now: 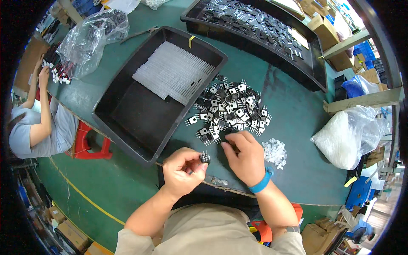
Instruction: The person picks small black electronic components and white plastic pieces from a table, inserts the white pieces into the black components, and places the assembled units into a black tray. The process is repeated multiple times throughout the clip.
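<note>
My left hand (pixel 182 172) is closed on a small stack of black transistors (pixel 205 157), held upright with their metal legs pointing up. Over the near edge of a loose heap of transistors (pixel 231 106) hovers my right hand (pixel 246 159), thumb and index finger curled but apart, with no held part visible between them. The heap shows black bodies, pale metal backs and thin legs lying every way. Just right of that hand is a small pile of white, translucent pieces (pixel 275 153). A blue band circles my right wrist.
Left of the heap stands a black tray (pixel 123 140) with rows of translucent plastic tubes (pixel 170 70). A longer black tray (pixel 316 72) full of transistors lies at the back. A bag of white pieces (pixel 346 138) sits at right. Another person (pixel 38 123) works at far left.
</note>
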